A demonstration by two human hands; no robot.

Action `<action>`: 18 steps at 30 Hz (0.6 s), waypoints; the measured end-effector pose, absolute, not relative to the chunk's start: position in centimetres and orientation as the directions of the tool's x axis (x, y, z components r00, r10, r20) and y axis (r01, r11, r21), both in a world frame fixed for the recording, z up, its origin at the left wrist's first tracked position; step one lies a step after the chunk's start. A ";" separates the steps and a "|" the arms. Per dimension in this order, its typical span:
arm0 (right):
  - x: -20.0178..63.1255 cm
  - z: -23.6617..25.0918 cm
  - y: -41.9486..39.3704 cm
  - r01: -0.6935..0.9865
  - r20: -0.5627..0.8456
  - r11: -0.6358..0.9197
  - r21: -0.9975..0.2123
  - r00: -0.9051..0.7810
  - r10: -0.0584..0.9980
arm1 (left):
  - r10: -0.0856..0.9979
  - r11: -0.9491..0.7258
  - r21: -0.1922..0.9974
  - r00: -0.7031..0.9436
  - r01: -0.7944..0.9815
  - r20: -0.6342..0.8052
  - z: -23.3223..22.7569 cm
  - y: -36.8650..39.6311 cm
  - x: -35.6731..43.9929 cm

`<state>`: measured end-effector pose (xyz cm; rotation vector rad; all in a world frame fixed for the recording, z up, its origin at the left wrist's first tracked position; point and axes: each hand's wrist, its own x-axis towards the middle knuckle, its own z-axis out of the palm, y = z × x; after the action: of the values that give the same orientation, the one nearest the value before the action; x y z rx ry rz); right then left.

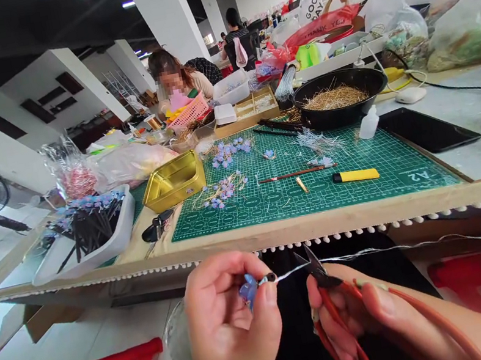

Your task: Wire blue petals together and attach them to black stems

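My left hand [238, 323] pinches a small blue flower [249, 290] by its dark stem end, between thumb and forefinger. From that end a thin whitish wire [365, 252] runs out to the right, past the frame's edge. Held in my right hand [361, 314] are wire cutters [320, 274] with red-orange handles. Their jaws are parted, and the wire passes at the jaws; whether the blades touch it I cannot tell. Both hands are in front of the table's edge, above my dark lap.
A green cutting mat [273, 205] bears blue flower sprigs [224, 190], a yellow lighter [356, 176], a white bottle [369, 123] and a gold tin [173, 182]. Behind stands a black bowl [300, 98] of thin sticks. A white tray [126, 243] is left. A person [204, 81] sits opposite.
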<state>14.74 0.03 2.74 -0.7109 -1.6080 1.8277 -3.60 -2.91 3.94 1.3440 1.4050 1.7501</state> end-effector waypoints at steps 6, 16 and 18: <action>12.5 2.4 0.1 0.044 -0.138 -0.163 -0.986 -0.766 0.627 | 0.871 -0.331 0.939 -0.353 0.094 0.343 4.2 -3.3 -4.8; 18.4 0.9 4.3 0.723 -0.070 0.266 -0.638 -0.398 0.915 | 0.978 -0.111 0.968 -0.198 -0.223 0.067 4.6 -3.0 -6.9; 21.7 0.5 7.2 0.945 0.048 0.136 -0.296 -0.128 0.991 | 0.991 0.048 0.948 -0.101 -0.314 -0.084 4.4 -2.5 -6.2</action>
<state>21.68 7.16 0.52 -1.9033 -2.1799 0.2839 -6.20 -2.47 4.43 0.8700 1.0820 1.3737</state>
